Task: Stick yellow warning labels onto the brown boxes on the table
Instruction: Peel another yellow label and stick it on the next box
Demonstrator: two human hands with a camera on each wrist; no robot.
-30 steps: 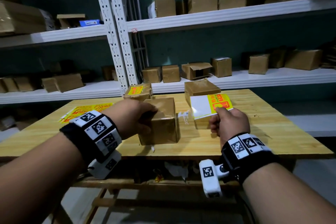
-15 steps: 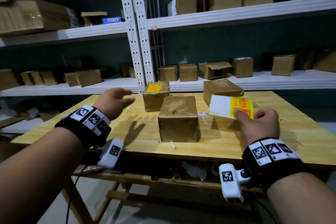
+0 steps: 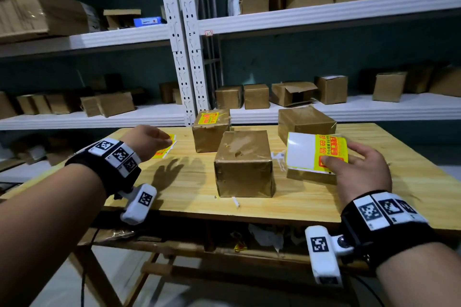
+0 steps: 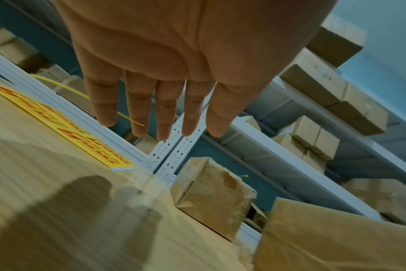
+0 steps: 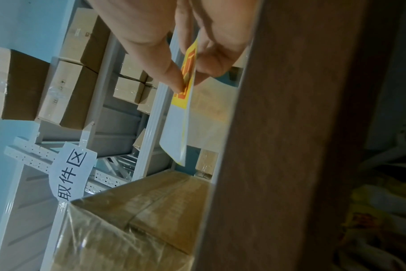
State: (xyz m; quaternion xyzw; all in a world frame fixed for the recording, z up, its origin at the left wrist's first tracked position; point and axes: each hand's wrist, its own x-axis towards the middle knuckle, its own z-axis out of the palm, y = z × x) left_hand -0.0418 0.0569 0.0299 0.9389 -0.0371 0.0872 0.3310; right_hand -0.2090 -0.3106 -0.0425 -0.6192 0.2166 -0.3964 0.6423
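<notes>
Three taped brown boxes stand on the wooden table [image 3: 311, 202]. The near middle box [image 3: 243, 163] has a bare top. The box behind it on the left [image 3: 210, 129] carries a yellow warning label [image 3: 207, 118]. A third box [image 3: 305, 123] stands at the back right. My right hand [image 3: 349, 164] pinches a label sheet [image 3: 315, 152], part white backing, part yellow label, held above the table right of the middle box; the right wrist view shows thumb and fingers on the sheet [image 5: 183, 102]. My left hand [image 3: 149, 141] hovers with straight fingers [image 4: 165, 117] over a stack of yellow label sheets [image 3: 166, 151], holding nothing.
White metal shelving [image 3: 324, 11] behind the table holds many cardboard boxes on two levels, with a perforated upright [image 3: 184, 40] in the middle. A small white scrap [image 3: 235, 202] lies near the table's front edge. Litter sits on a ledge below the tabletop [image 3: 264, 237].
My left hand let go of the middle box and moved left over the label stack, fingers now straight. The right hand still holds the label sheet, a little farther right.
</notes>
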